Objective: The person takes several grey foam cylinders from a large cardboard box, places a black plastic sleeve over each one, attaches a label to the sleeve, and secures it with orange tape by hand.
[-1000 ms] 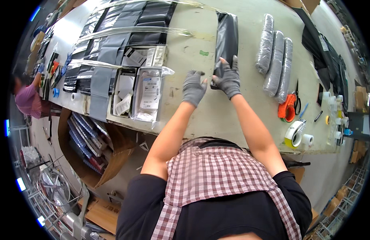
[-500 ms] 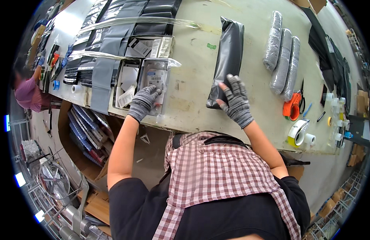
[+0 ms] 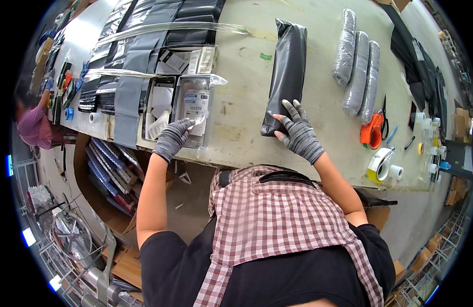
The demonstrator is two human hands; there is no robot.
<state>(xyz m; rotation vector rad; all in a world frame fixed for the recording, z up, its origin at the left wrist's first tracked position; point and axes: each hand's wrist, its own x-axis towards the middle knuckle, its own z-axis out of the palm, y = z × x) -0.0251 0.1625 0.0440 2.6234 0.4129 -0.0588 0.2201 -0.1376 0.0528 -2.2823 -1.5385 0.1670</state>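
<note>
A pale work table (image 3: pixel 241 110) is stretching across the view. A long black plastic parcel (image 3: pixel 287 66) is lying on it near the middle, with a grey tray (image 3: pixel 207 115) sitting well to its left. The right hand (image 3: pixel 300 133) is resting on the parcel's near end, fingers spread wide. The left hand (image 3: pixel 172 139) is pinching a white label (image 3: pixel 195 105) in the tray, fingertips close together

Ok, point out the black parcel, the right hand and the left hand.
Black parcel (image 3: pixel 287 70), head view: middle of upper face.
Right hand (image 3: pixel 301 134), head view: gloved back.
Left hand (image 3: pixel 172 138), head view: gloved back.
</note>
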